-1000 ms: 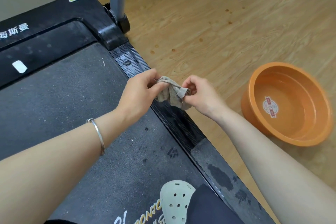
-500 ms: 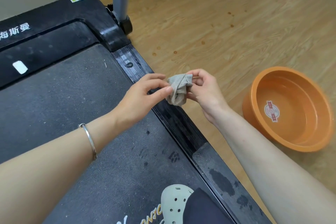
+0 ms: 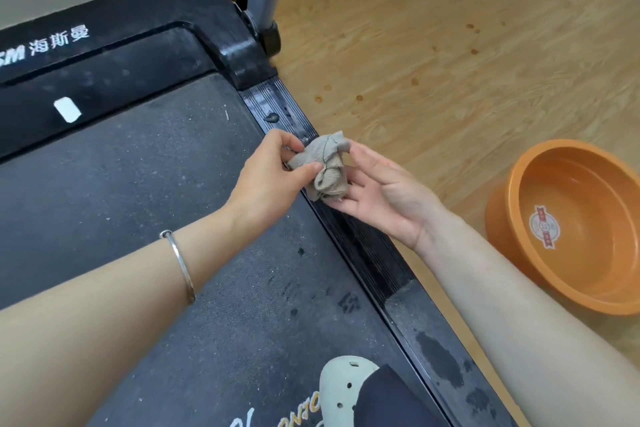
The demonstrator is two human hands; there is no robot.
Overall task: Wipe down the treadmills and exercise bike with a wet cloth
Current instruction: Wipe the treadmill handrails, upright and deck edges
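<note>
Above the dusty treadmill (image 3: pixel 138 166), beside wood floor (image 3: pixel 450 45) and orange basin (image 3: pixel 498 215), left hand (image 3: pixel 266 180) pinches cloth (image 3: pixel 325 166), right hand (image 3: pixel 384 194) flat beneath.

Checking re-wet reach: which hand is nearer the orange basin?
Right. The right hand touches the cloth on the side toward the orange basin; the left hand pinches it from the far side.

A grey-beige cloth (image 3: pixel 325 166), a black treadmill (image 3: pixel 138 156) with white lettering, an orange basin (image 3: pixel 568 218) bearing a red-and-white label, and a light wood-grain floor (image 3: pixel 450 45).
</note>
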